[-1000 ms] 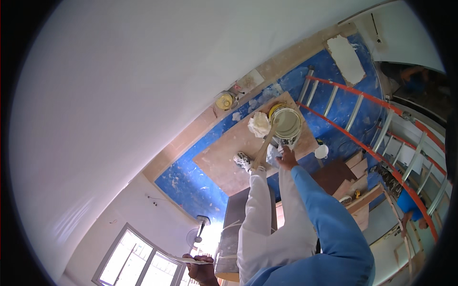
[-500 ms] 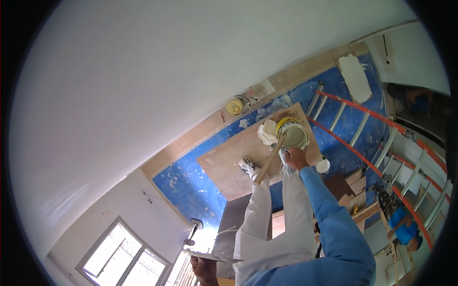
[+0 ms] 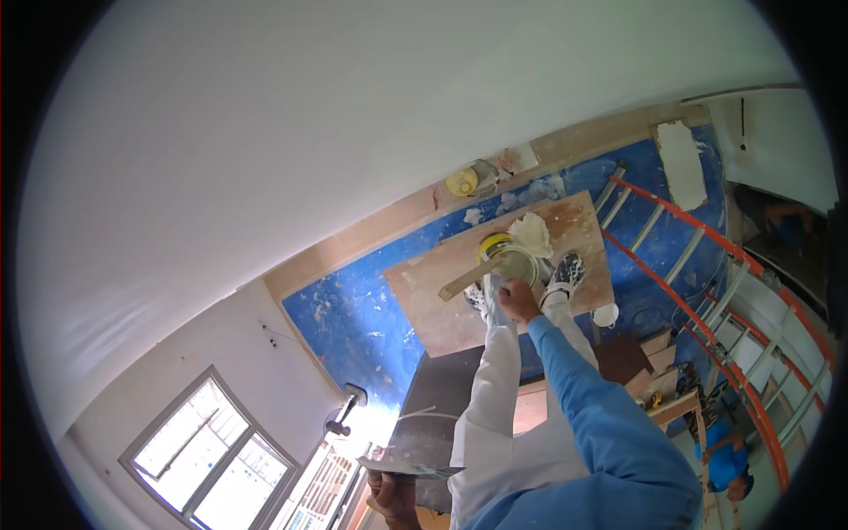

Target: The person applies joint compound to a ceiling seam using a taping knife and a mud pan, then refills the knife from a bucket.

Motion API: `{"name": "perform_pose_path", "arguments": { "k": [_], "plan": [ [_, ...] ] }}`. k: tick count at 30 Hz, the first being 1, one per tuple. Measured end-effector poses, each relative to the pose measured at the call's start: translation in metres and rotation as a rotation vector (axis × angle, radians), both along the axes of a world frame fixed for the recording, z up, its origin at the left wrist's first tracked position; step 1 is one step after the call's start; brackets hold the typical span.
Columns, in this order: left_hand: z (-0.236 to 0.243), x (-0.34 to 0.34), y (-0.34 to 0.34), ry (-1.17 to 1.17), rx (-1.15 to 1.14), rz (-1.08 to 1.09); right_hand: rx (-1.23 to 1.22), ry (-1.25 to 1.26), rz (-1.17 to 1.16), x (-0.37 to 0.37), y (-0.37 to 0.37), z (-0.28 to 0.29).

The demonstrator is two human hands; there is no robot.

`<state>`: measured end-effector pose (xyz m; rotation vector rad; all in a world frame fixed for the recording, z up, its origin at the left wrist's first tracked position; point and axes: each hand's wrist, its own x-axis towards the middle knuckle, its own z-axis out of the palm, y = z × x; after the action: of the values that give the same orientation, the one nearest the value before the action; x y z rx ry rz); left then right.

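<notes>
My right hand point(image 3: 518, 300), in a blue sleeve, reaches down to a yellow-rimmed bucket point(image 3: 510, 258) of pale paste; its fingers are closed on a pale-bladed tool at the bucket's near rim. A wooden stick point(image 3: 466, 279) lies across the bucket and points left. The bucket stands on a plywood board point(image 3: 424, 296) beside a white lump of paste point(image 3: 531, 233). At the lower edge my left hand point(image 3: 393, 496) grips a flat grey plate point(image 3: 408, 467) from below. My white trouser legs and paint-speckled shoes point(image 3: 565, 270) stand next to the bucket.
A blue sheet point(image 3: 353, 327) covers the floor under the board. An orange ladder point(image 3: 707, 265) slants along the right. A yellow tin point(image 3: 461, 183) stands by the white wall, a window point(image 3: 208, 455) is lower left, and another person in blue point(image 3: 724, 452) crouches lower right.
My view has swung, so the bucket and board sit more toward the middle. My right hand stays at the bucket and has shifted to its near rim. My left hand still holds the plate.
</notes>
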<state>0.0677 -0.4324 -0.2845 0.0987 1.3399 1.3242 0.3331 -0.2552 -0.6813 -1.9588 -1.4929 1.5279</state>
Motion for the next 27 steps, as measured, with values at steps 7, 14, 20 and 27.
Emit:
{"name": "perform_pose_path", "arguments": {
  "k": [7, 14, 20, 27],
  "plan": [
    [-0.009, -0.018, -0.026, 0.066, -0.002, 0.037, 0.078, -0.101, -0.105, -0.079, -0.013, -0.026],
    [-0.011, -0.031, -0.022, 0.084, -0.024, 0.060, 0.080, 0.037, -0.105, -0.106, 0.018, -0.054],
    [0.001, -0.028, -0.011, 0.086, -0.024, 0.042, -0.031, -0.012, -0.063, -0.104, -0.001, -0.061],
    [0.001, -0.040, -0.004, 0.077, -0.022, -0.053, 0.009, 0.008, -0.139, -0.105, -0.003, -0.070]
  ]
}}
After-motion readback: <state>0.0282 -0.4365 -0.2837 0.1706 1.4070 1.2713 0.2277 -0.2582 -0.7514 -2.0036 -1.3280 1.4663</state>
